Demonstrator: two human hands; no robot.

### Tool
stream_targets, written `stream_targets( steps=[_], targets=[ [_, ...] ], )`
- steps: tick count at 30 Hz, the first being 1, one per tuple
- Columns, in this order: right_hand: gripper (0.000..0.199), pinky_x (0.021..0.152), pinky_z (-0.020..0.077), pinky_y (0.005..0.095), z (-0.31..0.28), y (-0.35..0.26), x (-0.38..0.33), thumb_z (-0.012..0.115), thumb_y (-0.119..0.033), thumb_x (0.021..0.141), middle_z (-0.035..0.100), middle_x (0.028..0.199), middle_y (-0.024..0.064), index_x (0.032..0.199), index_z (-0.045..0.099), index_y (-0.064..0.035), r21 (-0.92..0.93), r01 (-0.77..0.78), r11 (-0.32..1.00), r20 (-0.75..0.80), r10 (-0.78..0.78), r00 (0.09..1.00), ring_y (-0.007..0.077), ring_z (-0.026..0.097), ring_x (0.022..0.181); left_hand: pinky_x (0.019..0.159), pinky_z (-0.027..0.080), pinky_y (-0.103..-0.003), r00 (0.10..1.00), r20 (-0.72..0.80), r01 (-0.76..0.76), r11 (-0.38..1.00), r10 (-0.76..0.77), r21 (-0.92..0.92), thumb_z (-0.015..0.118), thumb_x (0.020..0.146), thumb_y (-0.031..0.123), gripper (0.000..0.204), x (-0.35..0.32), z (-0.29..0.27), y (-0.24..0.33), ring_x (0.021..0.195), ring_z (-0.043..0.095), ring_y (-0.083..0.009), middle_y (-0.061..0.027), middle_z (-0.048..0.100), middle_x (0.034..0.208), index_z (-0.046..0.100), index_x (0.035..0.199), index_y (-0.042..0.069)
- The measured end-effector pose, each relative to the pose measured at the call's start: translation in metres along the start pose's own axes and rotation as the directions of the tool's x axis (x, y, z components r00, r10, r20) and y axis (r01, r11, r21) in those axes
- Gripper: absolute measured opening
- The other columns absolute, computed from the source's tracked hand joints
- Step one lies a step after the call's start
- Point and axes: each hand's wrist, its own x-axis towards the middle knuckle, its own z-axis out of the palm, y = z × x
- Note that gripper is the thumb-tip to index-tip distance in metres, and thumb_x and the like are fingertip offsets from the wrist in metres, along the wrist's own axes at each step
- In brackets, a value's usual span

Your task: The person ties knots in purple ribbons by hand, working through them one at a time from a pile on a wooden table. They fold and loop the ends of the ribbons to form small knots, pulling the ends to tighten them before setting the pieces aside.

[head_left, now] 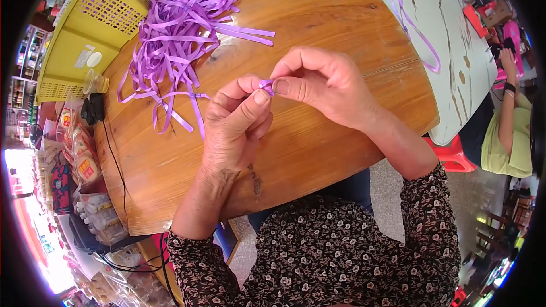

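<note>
My left hand (234, 125) and my right hand (318, 82) meet above a round wooden table (318, 17), both pinching one small folded piece of purple ribbon (266, 84) between thumbs and forefingers. Most of that piece is hidden by my fingertips. A loose pile of purple ribbon strips (182, 28) lies on the table to the upper left of my hands, with a few strands trailing toward my left hand.
A yellow plastic crate (96, 23) stands past the table's left edge, with a plastic cup (94, 82) beside it. A white marbled table (449, 40) at the right carries a purple ribbon loop (418, 31). Another person (509, 131) sits at the far right. Packaged goods (79, 165) crowd the left.
</note>
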Motion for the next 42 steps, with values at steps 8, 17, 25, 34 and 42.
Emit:
stream_targets(
  steps=[8,17,25,34,42],
  targets=[
    [0.018,0.063,0.0482,0.0241,0.000,-0.002,0.003,0.068,0.001,0.074,0.061,0.084,0.0062,0.091,0.066,-0.0038,-0.560,0.517,0.647,0.118,-0.555,0.823,0.0160,0.060,0.075,0.041,0.022,-0.018,1.000,-0.022,0.021,0.999,-0.021,-0.029,0.061,0.085,0.007,0.008,0.000,0.000,0.001,0.047,0.029,-0.0021,0.0051,0.050,0.068,0.060,0.093,0.004],
    [0.014,0.066,0.0463,0.0251,-0.004,-0.005,0.002,0.068,0.002,0.074,0.060,0.082,0.0050,0.086,0.064,-0.0028,-0.536,0.477,0.696,0.127,-0.492,0.861,0.0152,0.058,0.075,0.039,0.022,-0.018,1.000,0.000,-0.005,1.000,0.005,0.021,0.061,0.085,0.005,0.006,-0.001,-0.001,0.001,0.047,0.032,-0.0011,0.0043,0.052,0.070,0.061,0.091,0.004],
    [0.008,0.068,0.0433,0.0228,-0.002,-0.002,-0.002,0.061,0.005,0.075,0.057,0.081,0.0045,0.080,0.058,0.0000,-0.419,0.308,0.854,-0.009,-0.343,0.939,0.0106,0.053,0.076,0.040,0.020,-0.017,0.994,-0.095,-0.030,0.982,0.049,0.189,0.065,0.082,0.008,0.014,-0.002,0.005,0.002,0.046,0.029,-0.0016,0.0054,0.048,0.065,0.060,0.094,0.002],
    [0.005,0.067,0.0422,0.0197,-0.007,-0.003,-0.002,0.058,0.004,0.082,0.054,0.084,0.0012,0.086,0.058,0.0012,-0.258,0.153,0.954,-0.082,-0.179,0.980,0.0067,0.051,0.079,0.039,0.020,-0.017,0.994,-0.106,-0.003,0.982,0.024,0.187,0.065,0.080,0.000,0.012,-0.002,0.003,0.006,0.047,0.034,0.0008,0.0048,0.053,0.070,0.061,0.090,0.002],
    [0.005,0.068,0.0429,0.0205,-0.009,-0.003,0.000,0.059,0.002,0.083,0.055,0.088,0.0033,0.089,0.058,0.0010,-0.313,0.249,0.917,-0.026,-0.270,0.962,0.0085,0.052,0.080,0.038,0.018,-0.018,0.989,-0.145,0.015,0.989,0.006,0.144,0.064,0.081,0.001,0.008,-0.001,0.001,0.009,0.043,0.030,-0.0004,0.0060,0.049,0.063,0.061,0.087,0.002]
  ],
)
